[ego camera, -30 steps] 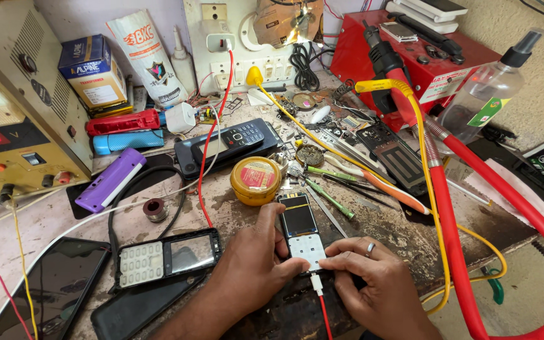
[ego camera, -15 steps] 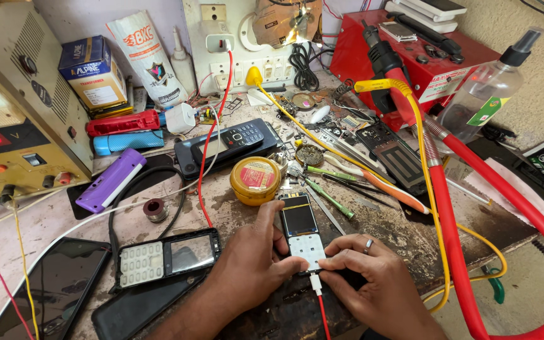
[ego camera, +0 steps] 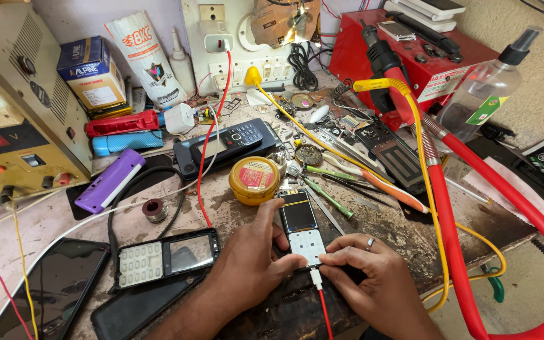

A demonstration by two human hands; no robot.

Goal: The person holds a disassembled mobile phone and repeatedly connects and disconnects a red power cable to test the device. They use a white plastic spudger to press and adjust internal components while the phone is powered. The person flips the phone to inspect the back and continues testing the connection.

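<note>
Both hands grip small keypad phone [ego camera: 302,230] at near bench edge: left hand [ego camera: 250,264] closed on its left side, right hand [ego camera: 373,283] pinching white plug [ego camera: 315,277] of red cable [ego camera: 324,315] at phone bottom port. Risk, as I judge: plug pushed crooked may bend port; phone may slide on cluttered bench. Phone looks stripped, dark blank screen, pale keypad, lying flat. Further: yellow round tin [ego camera: 254,179], green screwdriver [ego camera: 327,196], black phone [ego camera: 237,138] behind.
</note>
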